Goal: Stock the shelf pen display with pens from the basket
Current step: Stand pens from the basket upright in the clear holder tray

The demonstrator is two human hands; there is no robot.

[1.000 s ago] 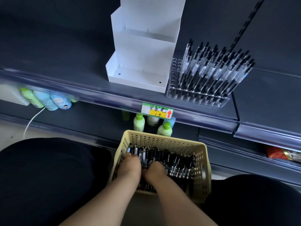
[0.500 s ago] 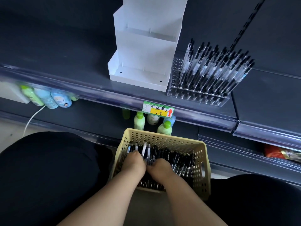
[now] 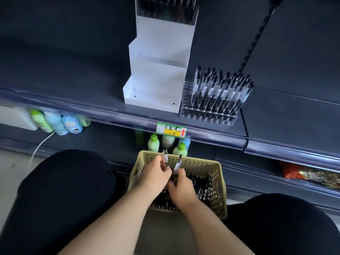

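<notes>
Low centre, above the basket point(image 3: 195, 163): pinching one pen point(image 3: 165, 157) in left hand point(image 3: 156, 176), seemingly gripping second pen point(image 3: 177, 163) in right hand point(image 3: 183, 187).

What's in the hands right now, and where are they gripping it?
Left hand holds a pen by its lower barrel; right hand appears to pinch a second pen likewise, above the basket.

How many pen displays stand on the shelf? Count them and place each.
2. The white tiered stand is the left one; the clear rack stands just right of it. Others may lie outside the frame.
</notes>
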